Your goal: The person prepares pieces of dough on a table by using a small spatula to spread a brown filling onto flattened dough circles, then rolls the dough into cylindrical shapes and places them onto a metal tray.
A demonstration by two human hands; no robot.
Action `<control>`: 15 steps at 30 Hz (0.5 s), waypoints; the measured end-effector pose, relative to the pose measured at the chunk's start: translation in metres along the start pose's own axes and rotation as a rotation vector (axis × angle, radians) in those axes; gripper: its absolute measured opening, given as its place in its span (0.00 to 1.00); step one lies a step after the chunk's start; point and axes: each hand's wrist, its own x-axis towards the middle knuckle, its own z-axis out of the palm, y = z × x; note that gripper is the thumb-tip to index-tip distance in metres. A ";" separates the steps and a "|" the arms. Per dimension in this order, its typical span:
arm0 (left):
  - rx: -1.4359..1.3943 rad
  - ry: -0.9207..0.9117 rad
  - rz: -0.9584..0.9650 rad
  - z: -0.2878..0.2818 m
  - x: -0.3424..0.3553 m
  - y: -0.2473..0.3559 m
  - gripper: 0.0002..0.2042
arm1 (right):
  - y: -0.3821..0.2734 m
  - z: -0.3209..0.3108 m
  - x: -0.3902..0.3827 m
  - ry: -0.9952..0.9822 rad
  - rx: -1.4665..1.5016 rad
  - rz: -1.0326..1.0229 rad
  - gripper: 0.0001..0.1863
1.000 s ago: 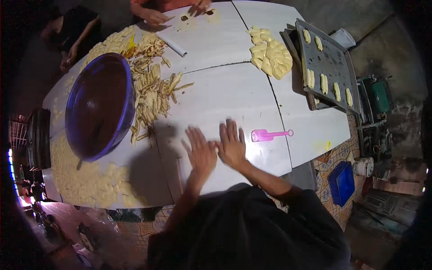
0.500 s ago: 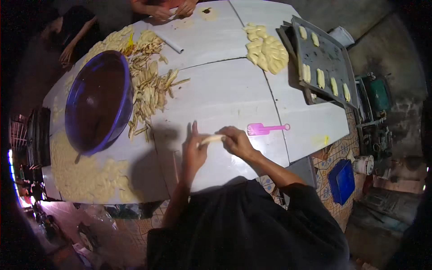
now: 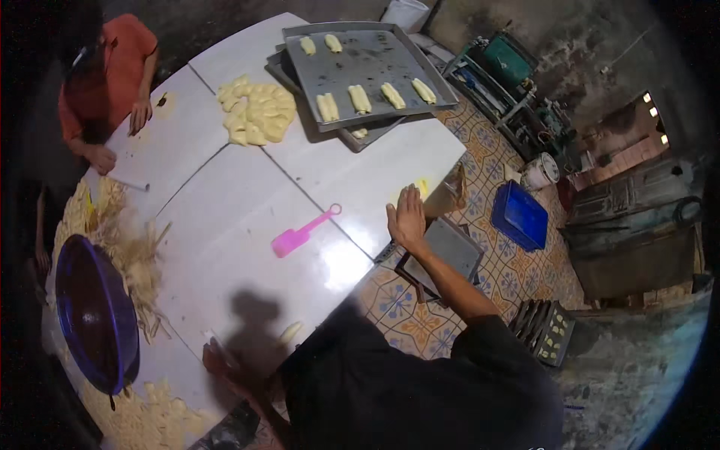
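My right hand reaches to the table's right edge, fingers stretched out beside a yellow smear; nothing shows in it. My left hand is at the table's near side in deep shadow. Its fingers look extended, and I see no object in them. A small pale dough roll lies loose on the white table, to the right of my left hand. Between my hands and farther in lies a pink plastic scraper with a ring at its handle end.
Dough lumps lie ahead. Beyond them a metal tray with several shaped rolls rests on another tray. A purple basin stands left by piled pale strips. Across the table is a person in orange. A blue crate sits on the floor.
My view has turned to the right. The dough roll has left my hands and lies on the table. My hands have parted, the right one moving out to the table edge.
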 end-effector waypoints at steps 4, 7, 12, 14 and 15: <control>-0.135 0.094 -0.096 0.014 -0.014 -0.056 0.25 | 0.006 0.009 0.009 0.035 -0.048 -0.052 0.32; -0.035 0.073 -0.112 -0.008 -0.024 -0.041 0.28 | -0.023 -0.028 -0.008 -0.315 0.411 -0.073 0.26; -0.264 0.012 -0.321 -0.002 -0.026 -0.039 0.28 | -0.173 -0.020 -0.082 -0.630 0.695 -0.973 0.24; 0.079 -0.002 -0.193 -0.019 0.001 0.007 0.23 | -0.240 0.013 -0.088 -0.518 0.425 -1.185 0.29; 0.110 0.027 -0.239 -0.026 0.002 0.012 0.23 | -0.277 0.034 -0.088 -0.459 0.326 -1.252 0.32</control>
